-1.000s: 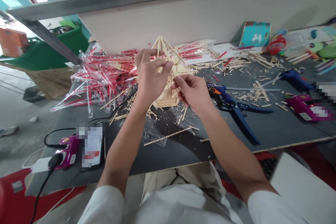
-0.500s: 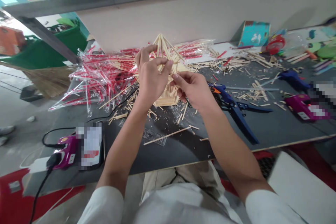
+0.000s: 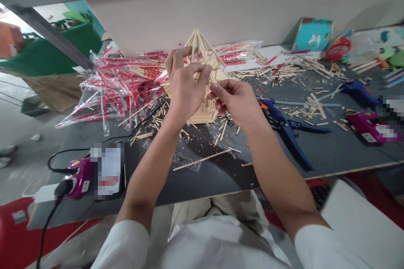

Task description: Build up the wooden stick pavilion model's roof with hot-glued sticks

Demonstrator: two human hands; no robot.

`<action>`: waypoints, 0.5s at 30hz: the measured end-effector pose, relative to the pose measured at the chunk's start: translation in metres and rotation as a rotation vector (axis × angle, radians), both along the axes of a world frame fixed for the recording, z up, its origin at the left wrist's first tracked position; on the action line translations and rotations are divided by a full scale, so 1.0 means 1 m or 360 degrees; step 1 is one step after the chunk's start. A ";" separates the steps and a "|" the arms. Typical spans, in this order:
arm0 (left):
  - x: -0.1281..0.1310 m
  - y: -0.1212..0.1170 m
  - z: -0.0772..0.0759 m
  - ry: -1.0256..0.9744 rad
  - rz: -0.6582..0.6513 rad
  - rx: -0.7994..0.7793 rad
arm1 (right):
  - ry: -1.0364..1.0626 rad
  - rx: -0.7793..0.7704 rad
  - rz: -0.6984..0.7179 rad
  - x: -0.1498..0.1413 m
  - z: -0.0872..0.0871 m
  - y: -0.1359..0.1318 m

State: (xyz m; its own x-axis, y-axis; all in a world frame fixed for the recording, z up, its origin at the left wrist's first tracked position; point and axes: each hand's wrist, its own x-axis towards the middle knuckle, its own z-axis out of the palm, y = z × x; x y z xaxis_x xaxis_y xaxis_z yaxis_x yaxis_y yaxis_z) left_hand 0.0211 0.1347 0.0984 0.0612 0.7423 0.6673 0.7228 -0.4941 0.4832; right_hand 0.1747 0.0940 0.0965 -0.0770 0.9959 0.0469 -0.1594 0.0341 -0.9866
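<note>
A model built of thin wooden sticks (image 3: 202,117) stands upright on the dark table, its stick legs meeting in a peak above a layered base. My left hand (image 3: 187,86) is at its upper left side, fingers curled round the sticks and thumb and forefinger pinched at a joint. Close by on the right, my right hand (image 3: 238,101) has thumb and forefinger pressed together against the model's front. Whatever small piece lies between those fingertips is hidden. Both hands cover much of the model's middle.
Red-striped plastic packets of sticks (image 3: 107,88) lie behind left. Stick offcuts (image 3: 280,71) litter the table. A blue glue gun (image 3: 356,91), a blue-handled cutter (image 3: 293,141) and a purple power socket (image 3: 362,124) are right. A phone (image 3: 109,172) and another purple socket (image 3: 78,176) sit front left.
The camera view has shifted slightly. Both hands keep nearly the same pinched pose at the model, and the right fingertips stay close to the left thumb.
</note>
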 end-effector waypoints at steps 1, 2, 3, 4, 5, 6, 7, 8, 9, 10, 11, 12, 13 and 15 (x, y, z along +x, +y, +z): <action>0.000 -0.001 0.000 0.0001 0.0004 0.0004 | 0.0014 0.0000 -0.0002 0.000 0.000 0.000; 0.001 -0.001 0.000 0.0004 0.0008 0.0015 | 0.0024 0.0000 -0.0010 0.000 0.000 0.000; 0.001 -0.002 0.000 0.0008 0.0009 0.0028 | 0.0030 0.0001 -0.0019 -0.001 -0.001 0.000; 0.001 -0.002 0.000 0.0009 0.0007 0.0037 | 0.0035 0.0005 -0.0026 -0.001 -0.001 0.000; 0.001 -0.001 0.000 0.0007 0.0002 0.0041 | 0.0038 0.0014 -0.0031 -0.001 -0.001 0.000; 0.001 -0.001 -0.001 0.0002 -0.0005 0.0036 | 0.0039 0.0027 -0.0035 -0.001 -0.001 0.000; 0.001 -0.001 -0.001 -0.0004 -0.0012 0.0025 | 0.0037 0.0040 -0.0038 -0.001 -0.002 0.000; 0.001 0.000 -0.001 -0.0009 -0.0018 0.0011 | 0.0032 0.0051 -0.0041 -0.001 -0.002 0.000; 0.001 0.001 -0.001 -0.0013 -0.0024 -0.0003 | 0.0025 0.0058 -0.0042 -0.001 -0.002 0.000; 0.001 0.001 -0.002 -0.0018 -0.0028 -0.0013 | 0.0017 0.0060 -0.0042 -0.002 -0.002 0.000; 0.002 0.002 -0.002 -0.0023 -0.0029 -0.0017 | 0.0011 0.0059 -0.0043 -0.002 -0.002 0.000; 0.002 0.003 -0.003 -0.0029 -0.0028 -0.0018 | 0.0006 0.0056 -0.0041 -0.002 -0.002 0.000; 0.003 0.003 -0.004 -0.0037 -0.0023 -0.0014 | 0.0002 0.0053 -0.0037 -0.002 -0.002 0.000; 0.004 0.004 -0.005 -0.0049 -0.0011 0.0001 | -0.0007 0.0044 -0.0036 -0.003 -0.001 0.000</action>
